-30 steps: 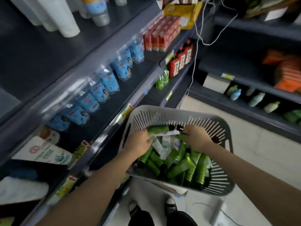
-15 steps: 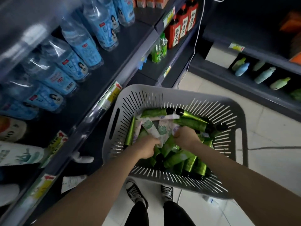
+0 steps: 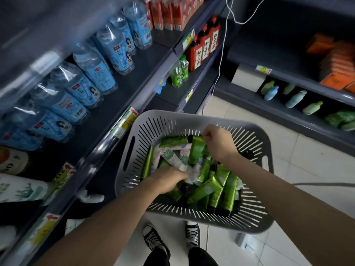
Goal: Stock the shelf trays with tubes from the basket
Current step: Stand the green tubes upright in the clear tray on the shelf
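A grey slotted basket (image 3: 157, 120) stands in front of me, filled with several green tubes and a few pale ones. My right hand (image 3: 219, 143) is raised over the far side of the pile and pinches the top end of a green tube (image 3: 196, 150), which hangs upright. My left hand (image 3: 169, 179) reaches into the near left of the pile with its fingers curled down among the tubes by a pale tube (image 3: 172, 158); what it holds is hidden.
Dark shelves run along my left with blue-labelled water bottles (image 3: 99, 73), red bottles (image 3: 203, 47) and small green bottles (image 3: 180, 72). Another shelf on the right carries pastel bottles (image 3: 295, 98) and orange packs (image 3: 336, 60). A white cable (image 3: 222, 54) hangs down. Tiled floor lies beneath.
My right hand has risen from the pile toward the basket's far side, lifting a green tube by its end. My left hand has shifted nearer me in the pile. The view has tilted down.
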